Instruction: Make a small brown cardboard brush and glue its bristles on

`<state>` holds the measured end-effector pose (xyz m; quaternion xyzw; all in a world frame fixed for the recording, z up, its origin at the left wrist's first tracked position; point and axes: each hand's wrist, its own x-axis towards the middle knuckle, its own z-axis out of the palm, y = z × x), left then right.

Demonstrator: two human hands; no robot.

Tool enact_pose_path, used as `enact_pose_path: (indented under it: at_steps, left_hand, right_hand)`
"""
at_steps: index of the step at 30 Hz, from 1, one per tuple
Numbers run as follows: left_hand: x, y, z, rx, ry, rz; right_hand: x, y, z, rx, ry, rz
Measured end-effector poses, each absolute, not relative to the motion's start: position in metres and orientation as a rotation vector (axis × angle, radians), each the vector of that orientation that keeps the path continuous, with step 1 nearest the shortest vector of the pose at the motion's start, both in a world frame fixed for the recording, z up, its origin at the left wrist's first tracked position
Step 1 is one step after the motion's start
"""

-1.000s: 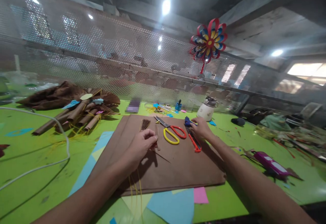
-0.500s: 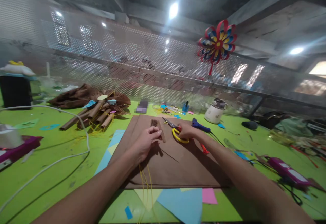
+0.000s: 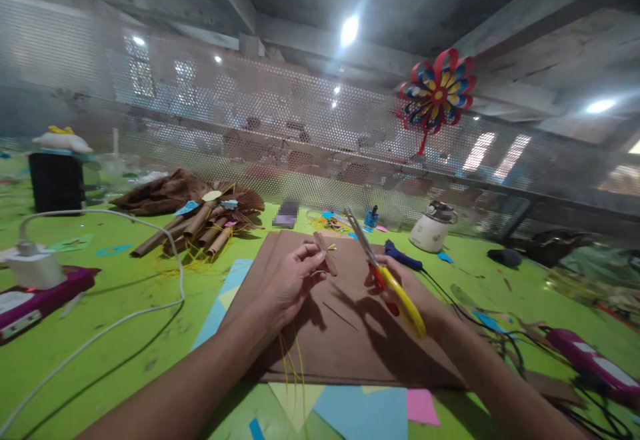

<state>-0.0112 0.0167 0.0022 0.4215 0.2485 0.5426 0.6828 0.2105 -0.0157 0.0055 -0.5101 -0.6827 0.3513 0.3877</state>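
"Where's the brown strip (image 3: 327,255)?"
"Pinched in the left hand (image 3: 300,277), over the brown sheet (image 3: 345,360)! Right hand (image 3: 395,287) grips scissors (image 3: 388,279), right of it!"
"Snipping stage?"
"Seemingly; next calls for bringing them left."

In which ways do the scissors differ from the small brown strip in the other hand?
Colour: the scissors have grey blades, one yellow handle and one red handle; the brown strip is plain.
Size: the scissors look clearly longer than the strip.
Place: the right hand holds the scissors, the left hand the strip.
Shared: both are held above the brown sheet.
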Motion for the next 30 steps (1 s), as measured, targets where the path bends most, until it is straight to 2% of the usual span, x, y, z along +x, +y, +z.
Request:
enact_pose_path:
  at_steps: [9, 21, 30]
  left_hand:
    - [-0.015, 0.006, 0.025, 1.023, 0.512, 1.299]
    - [-0.012, 0.005, 0.025, 1.07, 0.512, 1.262]
    - [-0.011, 0.005, 0.025, 1.077, 0.537, 1.267]
  right_hand:
    - [0.177, -0.058, -0.004, -1.385, -1.809, 0.679]
    - [0.192, -0.067, -0.013, -1.41, -1.916, 0.429]
    - [0.192, -0.069, -0.01, -1.426, -1.896, 0.362]
